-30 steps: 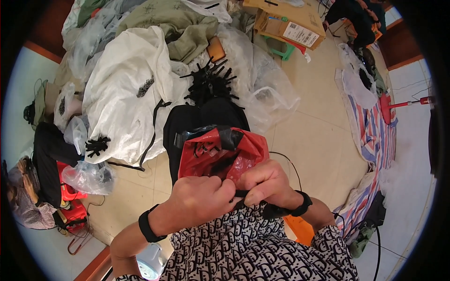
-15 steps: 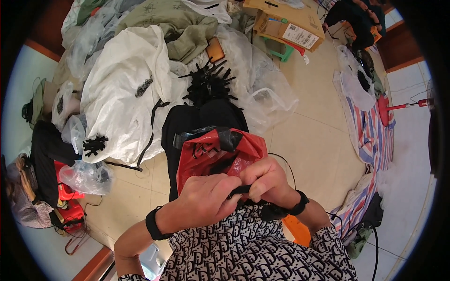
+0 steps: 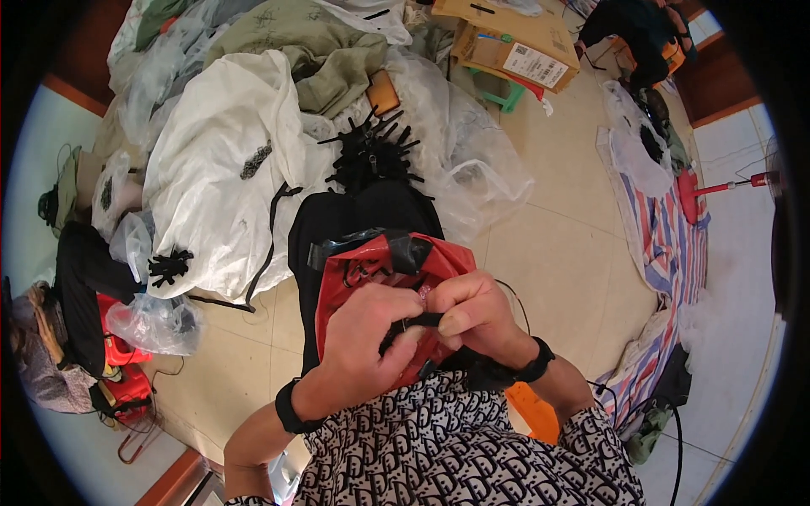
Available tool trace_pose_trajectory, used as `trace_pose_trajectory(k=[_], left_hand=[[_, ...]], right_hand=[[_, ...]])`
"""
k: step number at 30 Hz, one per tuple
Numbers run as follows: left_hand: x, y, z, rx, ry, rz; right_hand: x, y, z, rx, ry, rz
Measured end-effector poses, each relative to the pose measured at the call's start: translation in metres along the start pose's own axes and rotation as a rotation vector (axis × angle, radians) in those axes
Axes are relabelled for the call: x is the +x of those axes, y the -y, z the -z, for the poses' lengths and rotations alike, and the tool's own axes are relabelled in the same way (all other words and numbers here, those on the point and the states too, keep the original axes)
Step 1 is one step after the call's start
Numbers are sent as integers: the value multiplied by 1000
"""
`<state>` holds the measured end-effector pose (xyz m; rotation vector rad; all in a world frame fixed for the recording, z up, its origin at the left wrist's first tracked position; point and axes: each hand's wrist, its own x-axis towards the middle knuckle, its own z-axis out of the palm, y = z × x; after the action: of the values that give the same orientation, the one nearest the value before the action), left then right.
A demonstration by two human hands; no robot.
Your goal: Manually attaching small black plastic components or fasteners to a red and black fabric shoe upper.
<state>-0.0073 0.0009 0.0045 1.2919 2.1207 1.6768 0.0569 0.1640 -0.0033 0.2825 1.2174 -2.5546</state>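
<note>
While a white printed label point(image 3: 536, 65), too small to read, shows on the brown cardboard box point(image 3: 485, 49) far off, right of centre, a glossy, wide-mouthed red plastic bag point(image 3: 460, 260) gapes near centre. Left hand point(image 3: 367, 333) above it: fingers curled, thumb pressing a narrow black strip point(image 3: 429, 320). Right hand point(image 3: 477, 316): thumb and bent forefinger pinching the strip's right part, knuckles up.

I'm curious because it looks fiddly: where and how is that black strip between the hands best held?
Probably best is a pinch either side of the black strip's visible stretch, coming from left and right: it is narrow and runs roughly crosswise between the left hand and right hand.
</note>
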Motion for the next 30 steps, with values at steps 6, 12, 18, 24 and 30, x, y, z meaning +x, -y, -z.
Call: trace_pose_trajectory(k=[6, 12, 18, 24, 30], left_hand=[[4, -4, 3, 72, -33, 34], [5, -8, 7, 371, -88, -41], [4, -20, 7, 686, -7, -5], [3, -13, -4, 178, -133, 143], [4, -17, -6, 134, -151, 198]], right_hand=[[5, -4, 6, -309, -27, 331], [3, -2, 6, -193, -89, 216], [8, 0, 7, -478, -68, 450], [10, 0, 7, -497, -58, 518], [14, 0, 8, -326, -89, 388]])
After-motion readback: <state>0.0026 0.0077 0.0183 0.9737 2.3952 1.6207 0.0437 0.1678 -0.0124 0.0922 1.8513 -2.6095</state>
